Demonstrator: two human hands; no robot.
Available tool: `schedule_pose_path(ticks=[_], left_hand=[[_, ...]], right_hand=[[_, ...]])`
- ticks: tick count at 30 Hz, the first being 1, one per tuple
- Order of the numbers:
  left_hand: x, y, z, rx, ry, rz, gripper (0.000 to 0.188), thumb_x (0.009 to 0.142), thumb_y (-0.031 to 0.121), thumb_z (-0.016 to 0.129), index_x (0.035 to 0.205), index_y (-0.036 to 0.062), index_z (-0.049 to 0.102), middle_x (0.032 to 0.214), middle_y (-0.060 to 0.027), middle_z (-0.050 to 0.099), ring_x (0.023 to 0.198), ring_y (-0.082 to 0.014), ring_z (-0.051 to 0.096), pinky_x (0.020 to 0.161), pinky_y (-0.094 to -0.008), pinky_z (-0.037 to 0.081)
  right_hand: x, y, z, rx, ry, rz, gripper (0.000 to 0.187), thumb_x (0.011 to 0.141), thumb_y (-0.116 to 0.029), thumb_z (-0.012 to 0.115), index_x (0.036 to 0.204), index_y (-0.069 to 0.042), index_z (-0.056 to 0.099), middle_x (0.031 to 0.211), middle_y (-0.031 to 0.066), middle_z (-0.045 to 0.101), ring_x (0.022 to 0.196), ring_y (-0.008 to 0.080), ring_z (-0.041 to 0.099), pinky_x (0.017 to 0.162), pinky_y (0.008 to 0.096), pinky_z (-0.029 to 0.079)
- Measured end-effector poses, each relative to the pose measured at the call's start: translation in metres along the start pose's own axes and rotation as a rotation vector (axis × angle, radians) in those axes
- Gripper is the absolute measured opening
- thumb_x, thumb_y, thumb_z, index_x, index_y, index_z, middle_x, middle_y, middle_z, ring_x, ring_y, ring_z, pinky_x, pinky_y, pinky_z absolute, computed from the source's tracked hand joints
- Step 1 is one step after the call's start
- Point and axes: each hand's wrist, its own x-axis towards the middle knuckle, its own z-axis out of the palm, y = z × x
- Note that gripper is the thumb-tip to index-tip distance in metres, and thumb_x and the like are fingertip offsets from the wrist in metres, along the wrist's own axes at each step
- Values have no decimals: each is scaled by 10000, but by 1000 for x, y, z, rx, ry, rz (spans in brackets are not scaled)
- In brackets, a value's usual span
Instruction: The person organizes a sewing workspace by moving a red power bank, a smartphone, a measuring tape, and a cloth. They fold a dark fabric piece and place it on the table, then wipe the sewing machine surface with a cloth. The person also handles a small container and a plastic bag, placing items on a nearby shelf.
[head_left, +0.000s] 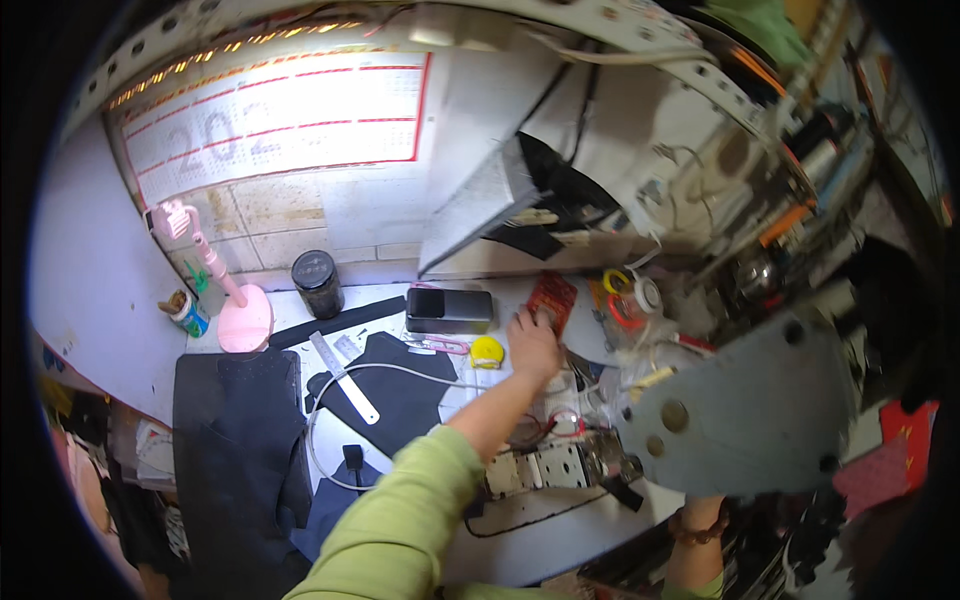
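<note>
The left hand is out past the right side of the yellow tape measure, fingers bent over the near end of a red packet, which lies beyond and to the right of that tape; whether they pinch it or merely rest there, I cannot tell. The right hand, well to the tape's right and nearer the body, runs under a broad grey machine housing, its grip hidden, so no call there either. That housing's rounded edge crowds the right side; nearer than the tape, a strip of white tabletop shows between the shiny, hole-punched metal bed and the curving front edge. Just beyond the tape, a smooth black box with rounded corners bounds the reach. Left of it, a straight steel ruler lies slantwise across a matte dark cut piece, with a pale, looping cable curving over. Farther left, a large black sheet, softly creased, and beyond that a glossy pink stand on its round base.
</note>
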Motion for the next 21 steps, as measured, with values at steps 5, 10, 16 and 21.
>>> schedule_pose_path(ticks=[5,10,16,21], left_hand=[[-42,-34,-88,-322,-49,303,477,803,51,664,1257,12,521,1314,-237,488,1207,-423,492,1031,-441,426],[-140,-36,-182,-575,31,251,450,808,-49,618,1242,4,513,1302,-179,516,1209,-325,518,1006,-364,426],[-279,30,-207,-591,-211,772,1008,614,296,893,1420,50,339,1475,-300,291,1339,-486,344,1077,-557,322],[-289,34,-179,-677,-759,578,726,714,234,827,1313,24,475,1350,-247,481,1255,-398,467,1040,-479,393]], right_hand=[[12,-43,-23,-71,160,84,334,945,-83,544,1244,53,606,1306,106,549,1116,186,552,988,310,415],[-14,-78,-39,-4,283,-101,294,940,-38,541,1194,84,624,1257,112,577,1130,208,549,1004,335,401],[-90,-139,-21,-268,89,-220,232,861,-204,617,757,0,656,832,115,666,836,282,609,918,425,457],[-139,-167,19,149,-508,-98,140,795,-75,717,907,8,698,942,136,660,913,296,622,863,416,492]])
